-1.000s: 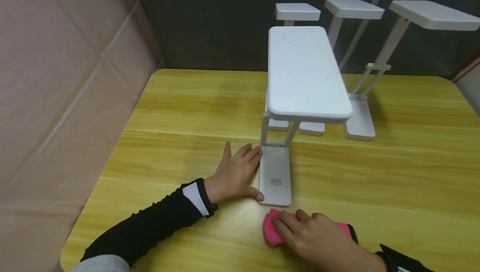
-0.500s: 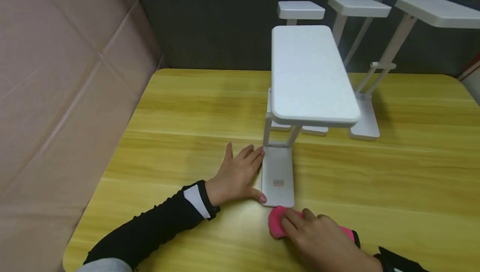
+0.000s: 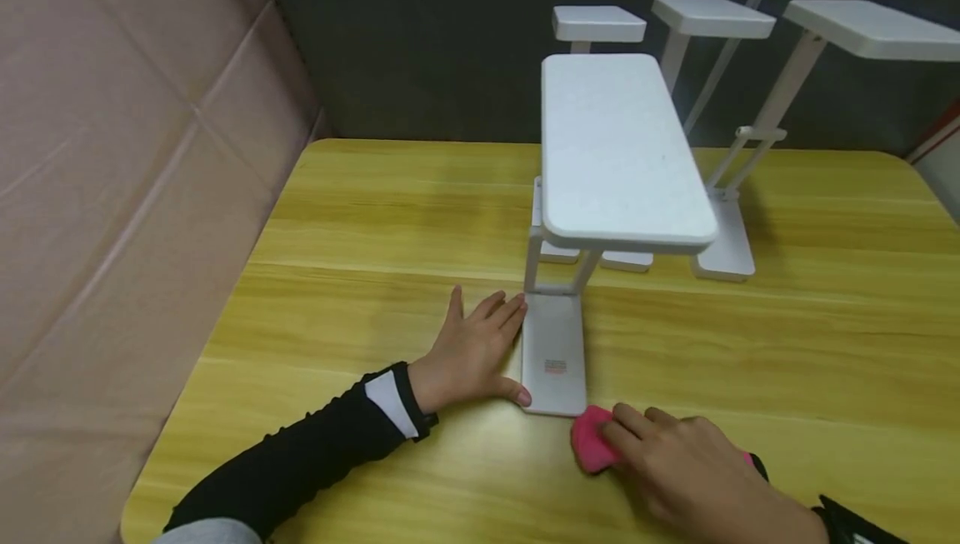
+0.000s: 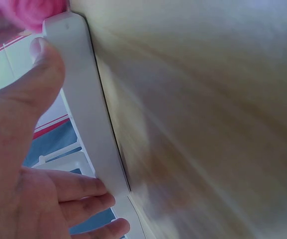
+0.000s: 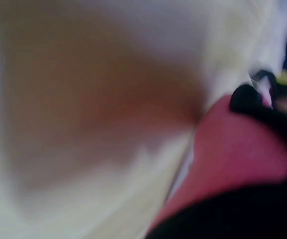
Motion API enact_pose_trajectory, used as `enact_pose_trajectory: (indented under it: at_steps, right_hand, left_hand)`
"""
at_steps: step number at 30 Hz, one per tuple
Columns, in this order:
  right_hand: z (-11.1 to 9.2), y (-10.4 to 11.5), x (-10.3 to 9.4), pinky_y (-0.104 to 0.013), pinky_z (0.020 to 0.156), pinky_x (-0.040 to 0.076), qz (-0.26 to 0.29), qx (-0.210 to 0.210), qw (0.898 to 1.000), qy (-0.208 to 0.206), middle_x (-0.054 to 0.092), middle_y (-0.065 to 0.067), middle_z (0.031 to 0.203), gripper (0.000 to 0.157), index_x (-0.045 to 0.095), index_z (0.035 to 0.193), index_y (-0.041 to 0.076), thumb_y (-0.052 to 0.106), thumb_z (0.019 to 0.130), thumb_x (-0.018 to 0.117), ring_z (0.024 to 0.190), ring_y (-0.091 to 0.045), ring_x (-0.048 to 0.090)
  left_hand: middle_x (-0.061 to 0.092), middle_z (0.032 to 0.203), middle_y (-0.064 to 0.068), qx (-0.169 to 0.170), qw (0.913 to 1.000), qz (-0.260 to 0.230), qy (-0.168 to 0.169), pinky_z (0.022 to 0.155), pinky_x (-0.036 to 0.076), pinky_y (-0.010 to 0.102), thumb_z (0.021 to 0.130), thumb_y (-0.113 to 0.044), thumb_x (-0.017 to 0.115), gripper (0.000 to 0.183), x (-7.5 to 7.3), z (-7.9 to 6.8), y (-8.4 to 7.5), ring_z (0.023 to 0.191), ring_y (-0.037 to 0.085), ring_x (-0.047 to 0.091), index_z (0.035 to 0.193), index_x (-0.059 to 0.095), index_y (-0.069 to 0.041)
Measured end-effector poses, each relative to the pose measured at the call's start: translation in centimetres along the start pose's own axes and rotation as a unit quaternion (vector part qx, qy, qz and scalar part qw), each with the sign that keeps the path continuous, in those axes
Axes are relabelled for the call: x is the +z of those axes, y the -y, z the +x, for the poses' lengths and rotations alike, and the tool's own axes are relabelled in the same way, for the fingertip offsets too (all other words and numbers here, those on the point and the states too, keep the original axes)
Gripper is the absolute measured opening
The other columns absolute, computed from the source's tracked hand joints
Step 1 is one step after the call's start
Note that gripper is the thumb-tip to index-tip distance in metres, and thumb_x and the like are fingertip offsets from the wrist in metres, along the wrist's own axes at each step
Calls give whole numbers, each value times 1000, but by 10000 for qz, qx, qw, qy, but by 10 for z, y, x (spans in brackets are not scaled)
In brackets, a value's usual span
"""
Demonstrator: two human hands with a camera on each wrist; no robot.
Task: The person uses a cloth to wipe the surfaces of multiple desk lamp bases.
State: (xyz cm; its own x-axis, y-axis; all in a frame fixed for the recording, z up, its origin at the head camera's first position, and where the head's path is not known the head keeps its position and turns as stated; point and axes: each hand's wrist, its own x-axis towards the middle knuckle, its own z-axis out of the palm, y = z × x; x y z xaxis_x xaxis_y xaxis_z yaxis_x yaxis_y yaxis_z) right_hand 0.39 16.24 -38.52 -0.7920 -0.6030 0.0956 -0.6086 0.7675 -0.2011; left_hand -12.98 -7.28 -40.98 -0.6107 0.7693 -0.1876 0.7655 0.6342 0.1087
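Note:
A white folding stand with a flat rectangular top (image 3: 622, 152) and a narrow base (image 3: 555, 344) is upright on the wooden table. My left hand (image 3: 472, 352) is spread along the base's left side, thumb near its front corner and fingertips near the hinge. In the left wrist view, that hand's thumb and fingers lie against the base's side wall (image 4: 91, 109). My right hand (image 3: 686, 465) grips a pink cloth (image 3: 590, 441) with black edging at the base's front right corner. The cloth (image 5: 233, 149) is large and blurred in the right wrist view.
Behind stand several similar white stands (image 3: 600, 23), one of them farther right with its own base (image 3: 726, 240). A dark backdrop (image 3: 435, 44) rises past the table's (image 3: 360, 219) rear edge. Beige padding (image 3: 135, 152) borders the left side.
My right hand has moved the pink cloth rightward along the base's front edge to its right corner. My left hand stays against the base.

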Motion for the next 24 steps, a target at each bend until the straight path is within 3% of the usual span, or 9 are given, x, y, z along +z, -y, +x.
enact_pose_trajectory:
  at_steps: [4, 8, 12, 18, 24]
  right_hand:
    - [12, -32, -9, -17, 40, 33, 277, 360, 9971, -612, 49, 9, 84, 29, 56, 100, 18, 23, 74, 69, 56, 3, 38]
    - [36, -69, -6, -19, 38, 30, -133, 692, 9914, -1100, 50, 0, 84, 33, 54, 101, 10, 20, 73, 69, 50, -2, 35]
    - [56, -89, 7, -23, 36, 30, -401, 1017, 9864, -1224, 52, -8, 89, 37, 50, 106, 5, 19, 76, 68, 49, -9, 39]
    - [67, -88, 18, -26, 36, 33, -435, 1239, 9847, -1149, 52, -12, 88, 36, 50, 105, 3, 17, 77, 68, 49, -12, 43]
    - [63, -73, 12, -24, 39, 34, -370, 948, 9929, -608, 49, -4, 79, 28, 52, 97, 7, 18, 78, 69, 48, -7, 37]
  left_hand:
    - [21, 147, 5, -15, 10000, -13, -16, 97, 10, 69, 60, -81, 50, 112, -1, 0, 0, 132, 26, 20, 140, 23, -7]
    - [21, 147, 5, -71, 10000, -11, 55, 97, 10, 69, 60, -81, 51, 113, -2, 0, -1, 132, 26, 20, 140, 23, -7]
    - [21, 147, 4, -32, 9999, 26, 135, 98, 11, 69, 60, -81, 51, 112, -1, 2, -3, 132, 25, 20, 140, 23, -8]
    - [21, 147, 4, 24, 9999, 43, 134, 97, 11, 69, 60, -81, 51, 113, 0, 1, -4, 132, 25, 21, 140, 23, -7]
    - [20, 147, 5, 6, 9999, 126, 112, 97, 12, 69, 60, -81, 51, 113, -3, -1, -1, 132, 26, 20, 140, 21, -7]
